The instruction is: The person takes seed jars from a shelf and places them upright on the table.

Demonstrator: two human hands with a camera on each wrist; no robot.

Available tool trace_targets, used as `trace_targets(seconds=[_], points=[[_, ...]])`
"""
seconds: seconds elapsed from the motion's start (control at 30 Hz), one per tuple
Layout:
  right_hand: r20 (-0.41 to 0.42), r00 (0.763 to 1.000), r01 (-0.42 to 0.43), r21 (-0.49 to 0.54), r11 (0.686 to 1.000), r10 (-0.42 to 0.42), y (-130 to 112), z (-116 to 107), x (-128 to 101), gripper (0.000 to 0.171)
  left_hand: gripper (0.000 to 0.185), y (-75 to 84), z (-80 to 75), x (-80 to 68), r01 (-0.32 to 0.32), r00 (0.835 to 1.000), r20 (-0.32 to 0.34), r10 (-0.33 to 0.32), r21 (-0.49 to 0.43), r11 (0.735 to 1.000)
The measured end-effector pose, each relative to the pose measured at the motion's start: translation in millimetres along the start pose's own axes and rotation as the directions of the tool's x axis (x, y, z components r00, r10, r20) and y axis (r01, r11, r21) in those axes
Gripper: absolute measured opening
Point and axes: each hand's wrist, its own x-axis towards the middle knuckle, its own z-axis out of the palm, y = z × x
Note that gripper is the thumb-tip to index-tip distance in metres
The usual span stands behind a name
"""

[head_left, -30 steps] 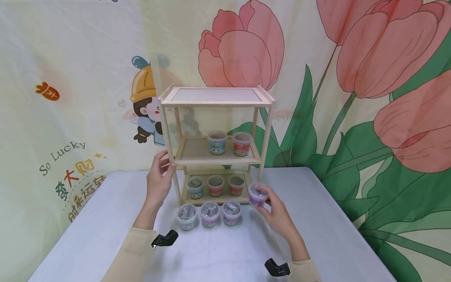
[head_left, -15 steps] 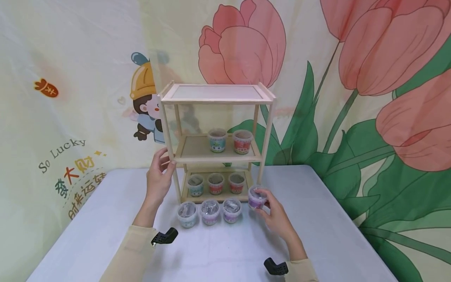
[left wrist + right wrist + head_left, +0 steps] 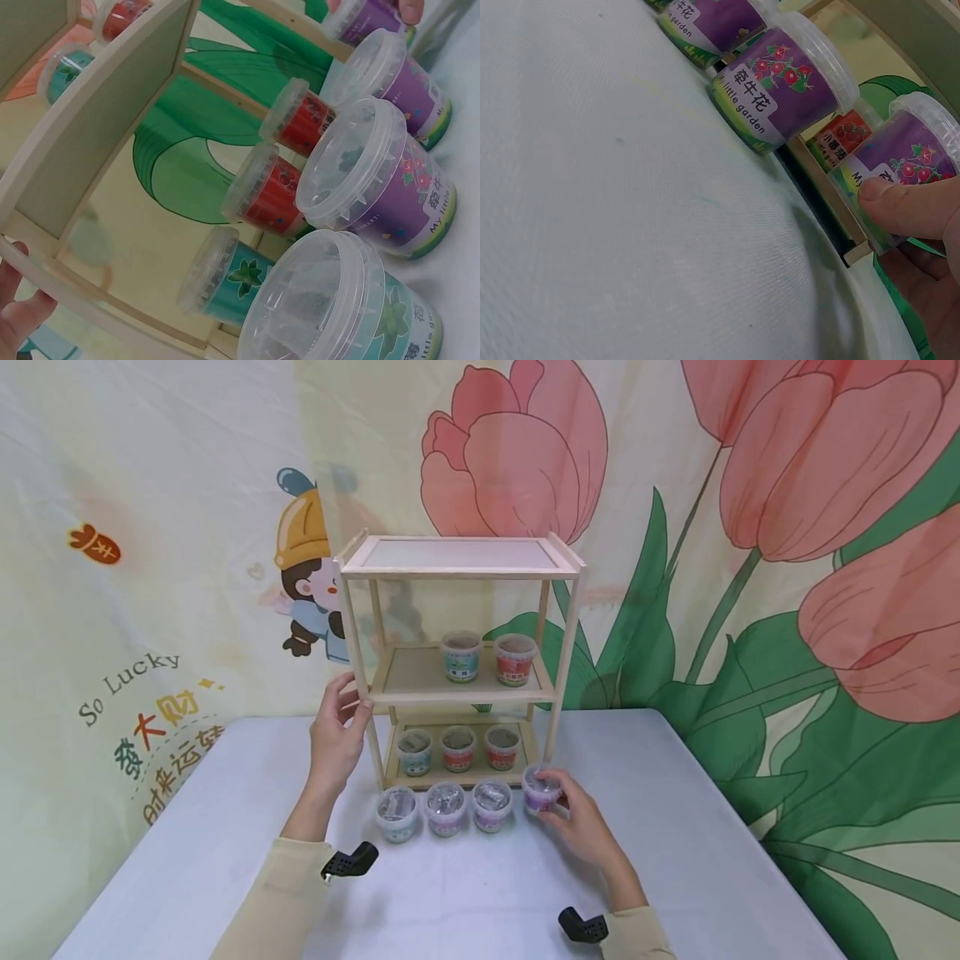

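My right hand (image 3: 585, 822) pinches a small clear-lidded plastic cup (image 3: 542, 792) with a purple label, thumb on the near side. The cup is by the front right leg of a wooden three-tier shelf (image 3: 463, 695), at the right end of a row of cups. In the right wrist view the thumb (image 3: 904, 206) lies across its flower-printed label. My left hand (image 3: 336, 735) grips the shelf's left front post at the middle tier, thumb in front. Left of the held cup stand two purple-labelled cups (image 3: 492, 807) (image 3: 446, 810) and one teal-labelled cup (image 3: 397, 815).
On the middle tier are a teal cup (image 3: 461, 657) and a red cup (image 3: 514, 661). The bottom tier bears another teal cup (image 3: 414, 753) and two red ones (image 3: 502, 748) (image 3: 458, 750). A white cloth (image 3: 450, 902) covers the table; a tulip-printed backdrop (image 3: 517, 460) hangs behind.
My right hand has brought the purple cup slightly down and left, towards the row of cups. The left hand stays on the shelf post. The view has tilted a little.
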Motion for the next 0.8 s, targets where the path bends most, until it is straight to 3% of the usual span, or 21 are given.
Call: trace_targets(seconds=[0.8], points=[[0.060,0.997,-0.043,-0.011,0.999,0.044,5.0,5.3,-3.9,0.065,0.052,-1.9,1.0,1.2,0.010,1.000,0.000,-0.010,0.008,1.000]])
